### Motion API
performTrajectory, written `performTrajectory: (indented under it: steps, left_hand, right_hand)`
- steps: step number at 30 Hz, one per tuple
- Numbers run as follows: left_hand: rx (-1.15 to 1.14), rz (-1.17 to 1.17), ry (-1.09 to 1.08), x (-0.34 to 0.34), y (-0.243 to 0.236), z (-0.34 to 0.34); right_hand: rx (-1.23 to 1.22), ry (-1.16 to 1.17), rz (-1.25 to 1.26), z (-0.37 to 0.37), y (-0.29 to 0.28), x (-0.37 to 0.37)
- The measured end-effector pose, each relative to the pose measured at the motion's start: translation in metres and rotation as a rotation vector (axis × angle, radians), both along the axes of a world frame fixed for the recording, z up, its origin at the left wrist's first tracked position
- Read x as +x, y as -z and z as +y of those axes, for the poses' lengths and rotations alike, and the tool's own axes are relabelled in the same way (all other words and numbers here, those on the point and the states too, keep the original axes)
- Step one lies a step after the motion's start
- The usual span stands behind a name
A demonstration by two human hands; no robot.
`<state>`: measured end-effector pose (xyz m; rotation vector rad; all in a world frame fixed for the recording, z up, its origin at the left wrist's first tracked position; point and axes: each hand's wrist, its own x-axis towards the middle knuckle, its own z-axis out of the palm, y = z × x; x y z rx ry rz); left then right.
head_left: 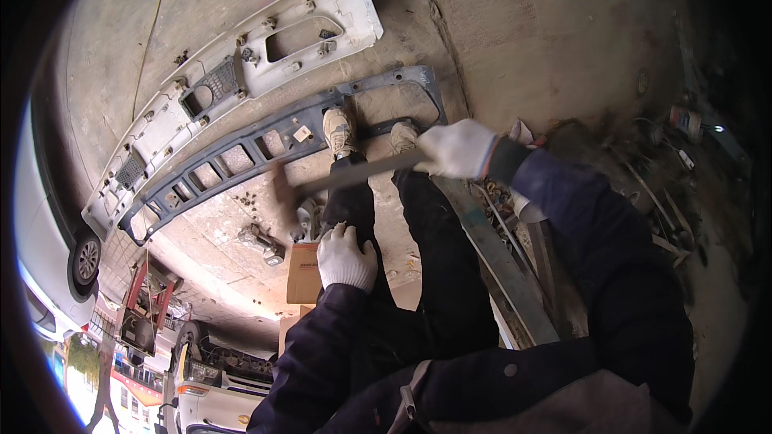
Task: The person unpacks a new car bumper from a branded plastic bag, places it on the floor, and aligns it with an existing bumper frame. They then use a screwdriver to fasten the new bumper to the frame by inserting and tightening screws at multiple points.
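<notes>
My right hand [460, 149], in a white knitted glove, is closed round the handle of a hammer [354, 178]. The hammer's brownish head [283, 195] is smeared by motion and hangs left of my shins. Below it, my left hand [346, 259], also gloved in white, is by my knee with its fingers curled. What it grips, if anything, is hidden. Just beyond its fingertips a greyish metal part [305, 221] shows above a brown cardboard box [302, 273].
A dark slotted frame [305, 112] lies across the floor at my shoes. Beyond it is a white bumper cover [285, 76]. Another metal part [264, 243] lies left of the box. A long metal beam [515, 281] runs along my right, beside piled scrap. Cars stand at left.
</notes>
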<state>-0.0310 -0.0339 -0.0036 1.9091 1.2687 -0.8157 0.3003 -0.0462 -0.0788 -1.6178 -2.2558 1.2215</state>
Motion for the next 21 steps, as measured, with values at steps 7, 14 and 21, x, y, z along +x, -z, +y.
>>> performTrajectory:
  steps: [7, 14, 21]
  left_hand:
    - [-0.003, -0.042, 0.007, 0.002, 0.002, -0.01]
    - [0.06, -0.048, 0.018, 0.011, -0.002, -0.023]
    - [-0.059, 0.056, -0.047, 0.022, -0.003, -0.018]
  right_hand:
    - [-0.611, 0.178, -0.402, -0.03, 0.097, 0.039]
    - [-0.341, 0.257, -0.085, 0.02, -0.025, -0.055]
    - [0.171, 0.157, 0.284, 0.038, -0.062, -0.098]
